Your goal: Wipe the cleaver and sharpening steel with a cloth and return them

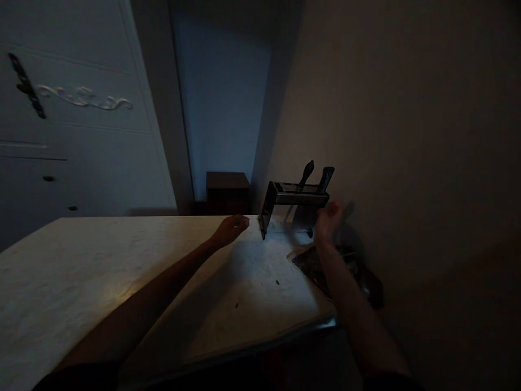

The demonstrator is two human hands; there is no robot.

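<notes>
A dark knife rack (299, 199) with metal edges stands upright on the white tabletop (163, 260). Two dark handles stick up from its slots, a curved one (306, 174) and a straighter one (326, 179); a wide blade (305, 219) shows below. Just left of the rack's left leg, my left hand (231, 229) has curled fingers, with a small gap to the leg and nothing visible in them. At the rack's right end is my right hand (328, 221), its fingers bent in. Whether it grips the rack's leg is hidden in the dim light.
Under my right forearm lies a dark, shiny bag-like item (313, 265) against the wall (407, 136). Small dark crumbs (277, 282) dot the tabletop. A white cabinet (93, 130) stands at left, and a brown box-like piece of furniture (228, 187) sits beyond the table.
</notes>
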